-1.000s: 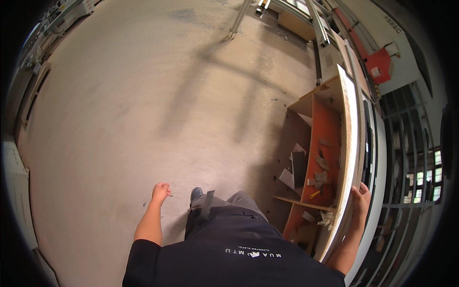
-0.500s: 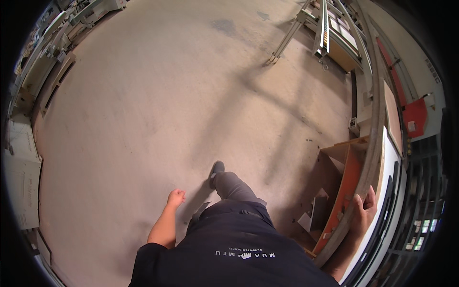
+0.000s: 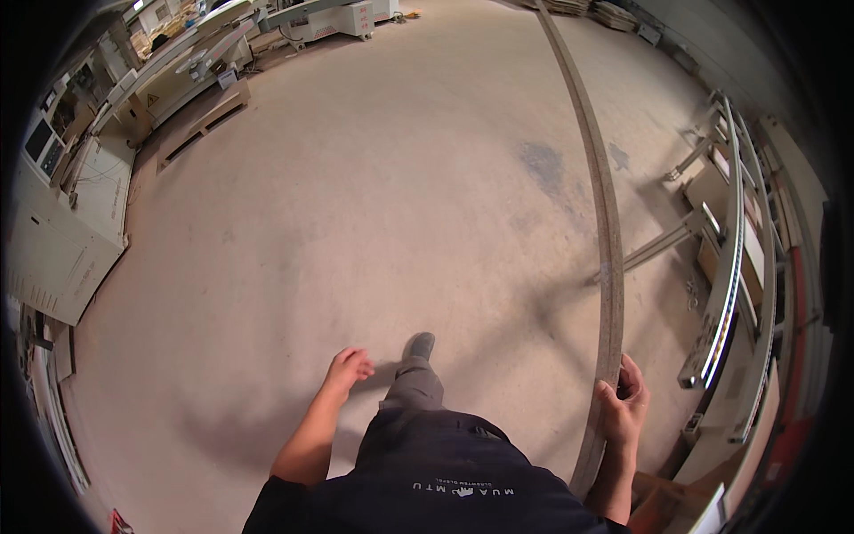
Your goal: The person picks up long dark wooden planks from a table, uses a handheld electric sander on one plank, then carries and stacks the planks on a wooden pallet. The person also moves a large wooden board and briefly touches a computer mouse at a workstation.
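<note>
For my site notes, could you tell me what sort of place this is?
Probably a woodworking or panel workshop: a dusty concrete floor, large pale machines at the left, and the right hand gripping a long board on edge.

A long board point(image 3: 608, 267) is standing at two o'clock, racks point(image 3: 738, 294) lying beyond at three, machines point(image 3: 62, 214) sitting at ten
</note>
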Available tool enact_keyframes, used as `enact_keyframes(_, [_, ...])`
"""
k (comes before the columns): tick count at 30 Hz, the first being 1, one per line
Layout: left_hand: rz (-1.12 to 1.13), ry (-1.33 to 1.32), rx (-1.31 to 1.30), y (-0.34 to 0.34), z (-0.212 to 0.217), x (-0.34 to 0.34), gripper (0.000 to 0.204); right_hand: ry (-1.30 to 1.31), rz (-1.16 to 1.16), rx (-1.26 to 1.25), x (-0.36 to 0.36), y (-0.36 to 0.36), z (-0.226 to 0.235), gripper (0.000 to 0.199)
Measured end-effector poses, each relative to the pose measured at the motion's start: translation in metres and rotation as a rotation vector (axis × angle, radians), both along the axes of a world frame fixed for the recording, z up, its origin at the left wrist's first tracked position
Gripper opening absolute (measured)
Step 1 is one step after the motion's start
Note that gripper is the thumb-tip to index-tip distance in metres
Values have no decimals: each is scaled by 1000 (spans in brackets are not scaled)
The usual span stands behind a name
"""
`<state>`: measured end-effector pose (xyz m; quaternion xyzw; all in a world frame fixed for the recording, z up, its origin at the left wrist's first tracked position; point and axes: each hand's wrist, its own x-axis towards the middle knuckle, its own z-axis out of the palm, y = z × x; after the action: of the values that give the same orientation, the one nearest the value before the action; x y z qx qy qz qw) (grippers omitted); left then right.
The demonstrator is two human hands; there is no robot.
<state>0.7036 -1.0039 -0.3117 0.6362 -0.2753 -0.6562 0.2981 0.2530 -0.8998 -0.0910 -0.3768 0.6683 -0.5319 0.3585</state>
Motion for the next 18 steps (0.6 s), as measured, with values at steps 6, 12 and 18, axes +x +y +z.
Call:
enact_keyframes(6, [-270, 438, -429, -242, 129, -208, 68, -5, 163, 27, -10, -197, -2, 63])
enact_keyframes(12, [3, 699, -285, -402, 161, -355, 73, 504, 303, 73, -77, -350, -39, 72])
enact_keyframes(18, [327, 338, -249, -568, 121, -492, 24, 815, 426, -132, -196, -534, -102, 70])
